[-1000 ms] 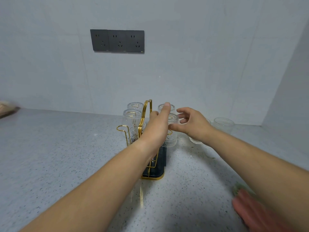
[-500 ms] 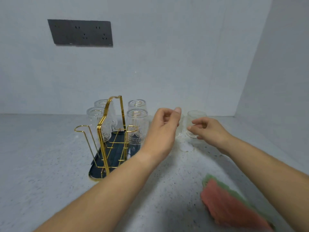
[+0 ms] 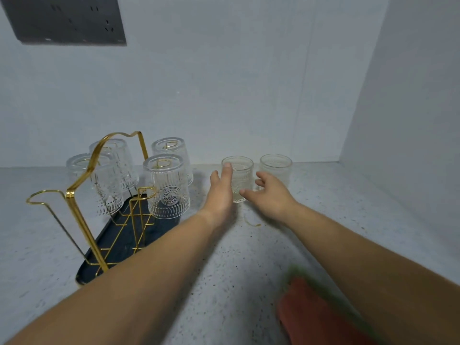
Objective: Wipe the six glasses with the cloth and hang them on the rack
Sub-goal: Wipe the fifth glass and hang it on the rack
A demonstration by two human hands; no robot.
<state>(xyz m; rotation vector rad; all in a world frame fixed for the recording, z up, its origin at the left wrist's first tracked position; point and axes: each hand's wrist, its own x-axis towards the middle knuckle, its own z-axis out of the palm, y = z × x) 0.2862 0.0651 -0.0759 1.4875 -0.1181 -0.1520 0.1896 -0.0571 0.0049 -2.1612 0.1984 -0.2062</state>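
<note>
Left hand (image 3: 220, 192) and right hand (image 3: 271, 197), both open, flank the embossed glass (image 3: 241, 178) — grip its body firmly, without knocking the second glass (image 3: 276, 168) beyond the right hand.

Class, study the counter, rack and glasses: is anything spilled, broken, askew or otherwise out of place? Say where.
Only one small thing: a thin yellowish curl lies on the counter between the two forearms, possibly a stray thread or a glint. Nothing looks spilled or broken.
</note>
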